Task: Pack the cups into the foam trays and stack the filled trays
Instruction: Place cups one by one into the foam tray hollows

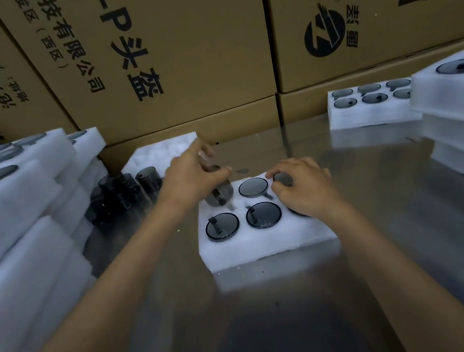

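Note:
A white foam tray (264,244) with round pockets lies on the steel table in front of me. Three dark smoky cups sit seated in it: one at the back middle (253,187) and two in the front row (222,226), (263,214). My left hand (192,178) grips a tilted cup (221,196) over the tray's back left pocket. My right hand (304,186) has its fingers curled on a cup (282,178) in the back right pocket and covers the front right pocket.
Loose dark cups (125,190) stand left of the tray by an empty foam tray (161,151). Stacked filled trays rise at the left (12,191) and the right (459,102), with another filled tray (370,108) at the back right. Cardboard boxes (179,64) wall the far edge.

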